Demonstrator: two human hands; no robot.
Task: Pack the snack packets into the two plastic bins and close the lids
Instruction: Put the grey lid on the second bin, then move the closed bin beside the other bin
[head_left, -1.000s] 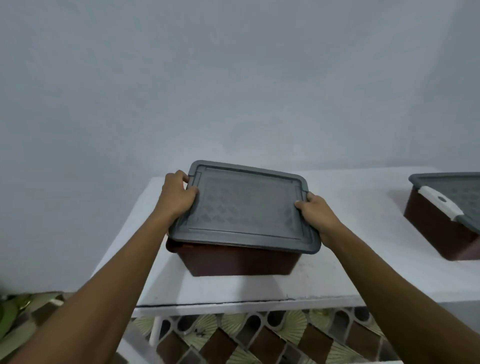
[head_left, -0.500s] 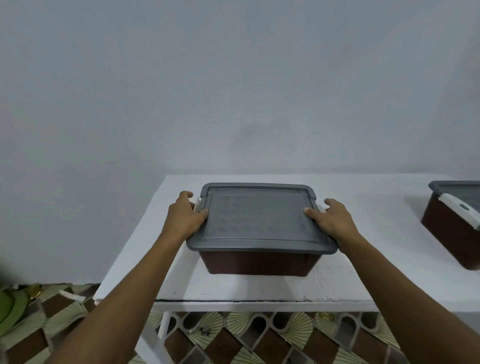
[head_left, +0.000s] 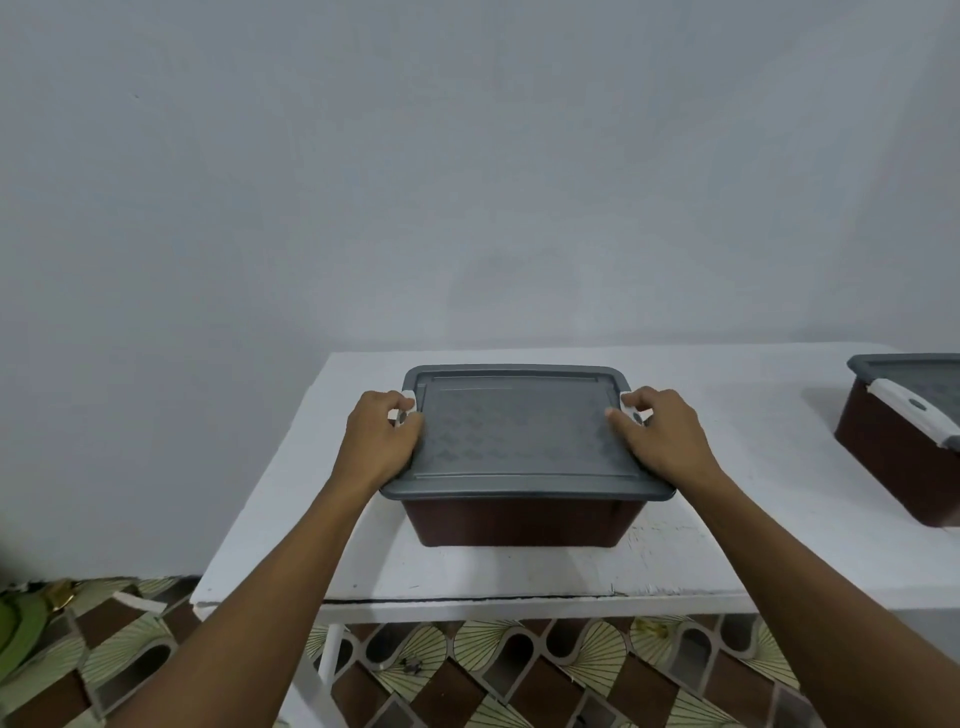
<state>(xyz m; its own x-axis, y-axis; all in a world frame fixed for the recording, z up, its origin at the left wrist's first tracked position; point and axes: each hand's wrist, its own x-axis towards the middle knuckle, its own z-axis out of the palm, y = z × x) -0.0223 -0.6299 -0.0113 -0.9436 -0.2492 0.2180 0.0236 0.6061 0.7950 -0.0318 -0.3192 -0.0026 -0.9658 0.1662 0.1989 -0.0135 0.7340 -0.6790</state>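
White table, brown bin dead centre of the frame, grey lid on.
Second bin at the right edge, lidded too. Left hand curled round the left latch, right hand gripping the right latch, thumbs on the lid.

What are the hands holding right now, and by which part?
The left hand pinches the left latch and the right hand the right latch, the white clips at the short ends of the grey lid.
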